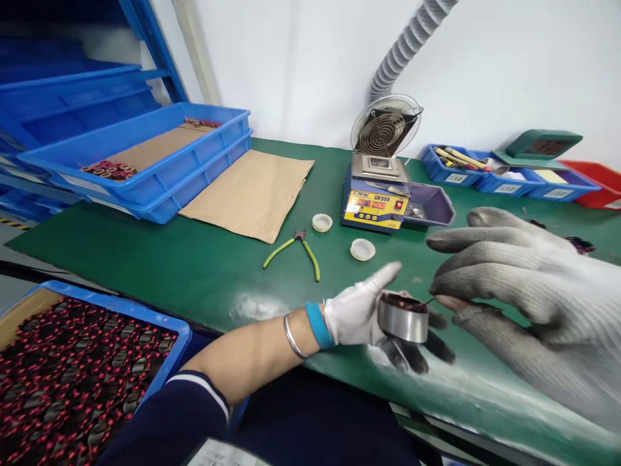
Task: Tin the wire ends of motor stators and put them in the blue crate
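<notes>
In my left hand [356, 314], gloved in white with dark fingertips, lies a silver metal ring [403, 323] with dark copper-coloured windings inside, like a motor stator. My fingers curl beneath and behind it, and the thumb points up and away. From the ring's right rim a thin dark wire [429, 300] sticks out. My right hand [524, 278], in a greyed knit glove, pinches the end of this wire between thumb and forefinger; a bare fingertip shows through the glove. Its other fingers stretch out to the left.
Cutting pliers [299, 236] with green handles lie open near two small white cups [322, 222]. Behind stands a solder pot [373, 200] beside a purple tray [441, 206]. Blue bins [451, 169] stand back right. A blue crate [194, 139] and cardboard [257, 188] are left; a tray of wound parts [72, 362] is front left.
</notes>
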The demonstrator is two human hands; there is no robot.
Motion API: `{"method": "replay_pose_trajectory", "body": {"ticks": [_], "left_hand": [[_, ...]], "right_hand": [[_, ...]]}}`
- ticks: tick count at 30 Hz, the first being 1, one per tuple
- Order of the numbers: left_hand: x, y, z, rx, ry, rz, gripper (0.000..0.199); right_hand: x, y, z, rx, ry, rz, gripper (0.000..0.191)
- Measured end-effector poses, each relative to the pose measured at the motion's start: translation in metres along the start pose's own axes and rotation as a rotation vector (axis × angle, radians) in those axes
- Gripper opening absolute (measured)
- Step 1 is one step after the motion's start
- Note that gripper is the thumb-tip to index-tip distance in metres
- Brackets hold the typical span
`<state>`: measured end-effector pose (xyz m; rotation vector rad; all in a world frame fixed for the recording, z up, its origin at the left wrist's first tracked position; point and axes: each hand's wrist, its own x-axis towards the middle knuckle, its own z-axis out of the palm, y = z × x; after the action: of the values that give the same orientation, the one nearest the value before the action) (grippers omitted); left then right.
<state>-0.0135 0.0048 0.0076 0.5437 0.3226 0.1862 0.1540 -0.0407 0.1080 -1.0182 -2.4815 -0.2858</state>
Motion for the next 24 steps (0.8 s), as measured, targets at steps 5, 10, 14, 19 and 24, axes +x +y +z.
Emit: {"method": "replay_pose_trajectory", "body": {"ticks": [5,10,14,19,24], "left_hand": [[-0.004,-0.01,0.008,0.162,0.099,0.265,0.037],[0.0,-0.012,0.012,0.25,0.331,0.45,0.04],[0.005,-0.014,0.011,0.223,0.423,0.479,0.034],[0.009,-0.021,0.007,0.201,0.457,0.513,0.033],[-0.001,-0.008,0.011,-0.071,0.305,0.434,0.057]], "right_hand": [[-0.02,0.0,0.007,0.151,0.089,0.2,0.009],[-0.051,0.001,0.018,0.399,0.494,0.868,0.021],[-0.064,-0.002,0.039,0.259,0.18,0.622,0.027],[-0.066,-0.014,0.067,0.169,0.322,0.35,0.013],[-0.056,-0.011,0.061,0.083,0.297,0.227,0.006]]}}
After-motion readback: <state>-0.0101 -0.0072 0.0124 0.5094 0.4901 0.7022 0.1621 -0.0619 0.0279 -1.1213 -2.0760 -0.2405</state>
